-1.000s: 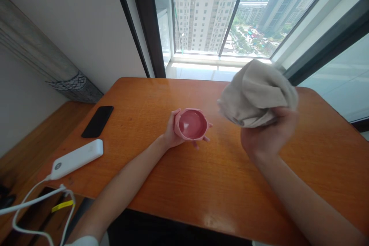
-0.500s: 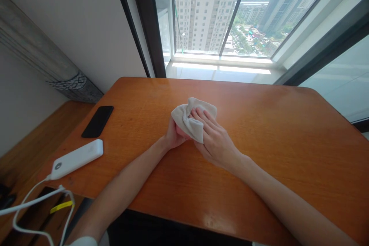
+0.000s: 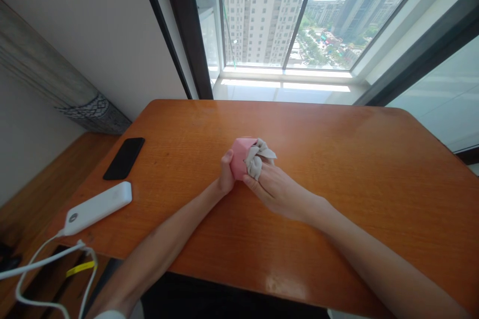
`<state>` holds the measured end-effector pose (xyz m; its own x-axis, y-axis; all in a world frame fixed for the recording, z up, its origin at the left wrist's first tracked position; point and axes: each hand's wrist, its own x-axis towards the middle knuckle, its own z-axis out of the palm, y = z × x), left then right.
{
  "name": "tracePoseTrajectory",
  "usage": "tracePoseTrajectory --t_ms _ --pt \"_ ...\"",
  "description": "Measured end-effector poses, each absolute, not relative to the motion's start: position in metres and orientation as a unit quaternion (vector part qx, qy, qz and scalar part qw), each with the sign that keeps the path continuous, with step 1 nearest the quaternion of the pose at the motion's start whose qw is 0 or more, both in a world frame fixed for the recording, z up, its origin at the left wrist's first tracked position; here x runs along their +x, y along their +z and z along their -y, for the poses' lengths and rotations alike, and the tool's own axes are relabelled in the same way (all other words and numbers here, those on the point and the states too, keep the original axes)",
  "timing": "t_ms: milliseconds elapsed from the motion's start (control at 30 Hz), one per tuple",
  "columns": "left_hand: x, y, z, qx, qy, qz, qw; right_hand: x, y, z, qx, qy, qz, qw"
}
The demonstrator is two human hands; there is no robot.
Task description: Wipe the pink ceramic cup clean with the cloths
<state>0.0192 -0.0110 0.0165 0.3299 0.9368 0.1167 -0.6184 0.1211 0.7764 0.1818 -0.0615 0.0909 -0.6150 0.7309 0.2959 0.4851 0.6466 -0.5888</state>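
Observation:
In the head view, my left hand [image 3: 226, 173] grips a pink object [image 3: 238, 157] with flat, angled faces, perhaps a small box or cup; its exact kind is not clear. My right hand [image 3: 275, 187] is closed around a bunched light-grey cloth [image 3: 255, 162], which presses against the right side of the pink object. Part of the cloth sticks out above my right fingers. Most of my right fingertips are hidden behind the cloth and the object. Both hands are together over the middle of the wooden table [image 3: 318, 239].
A black phone [image 3: 124, 158] lies at the table's left side. Nearer me is a white power bank [image 3: 98, 208] with a white cable [image 3: 41, 259] running off the left edge. Beyond the far edge stands a window [image 3: 269, 20]; a curtain [image 3: 71, 70] hangs at left.
The cloth was spread over the pink object with my right palm flat on it. Now it is bunched at the right side, and much more of the pink object shows.

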Motion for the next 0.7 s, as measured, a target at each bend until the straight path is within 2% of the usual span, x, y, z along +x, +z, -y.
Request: tracePoseTrajectory --t_ms 133,333,500,700 --pt "0.021 0.016 0.017 0.416 0.598 -0.194 0.657 0.181 0.102 0.067 -0.375 0.358 0.802 0.296" --pt "0.007 0.011 0.01 0.526 0.616 -0.221 0.543 0.188 0.097 0.065 -0.397 0.592 0.617 0.336" --pt "-0.008 0.014 0.003 0.534 0.594 -0.209 0.564 0.197 0.095 0.058 -0.335 0.777 0.385 0.369" --pt "0.002 0.016 0.011 0.476 0.61 -0.188 0.605 0.192 0.097 0.057 -0.323 0.805 0.316 0.385"
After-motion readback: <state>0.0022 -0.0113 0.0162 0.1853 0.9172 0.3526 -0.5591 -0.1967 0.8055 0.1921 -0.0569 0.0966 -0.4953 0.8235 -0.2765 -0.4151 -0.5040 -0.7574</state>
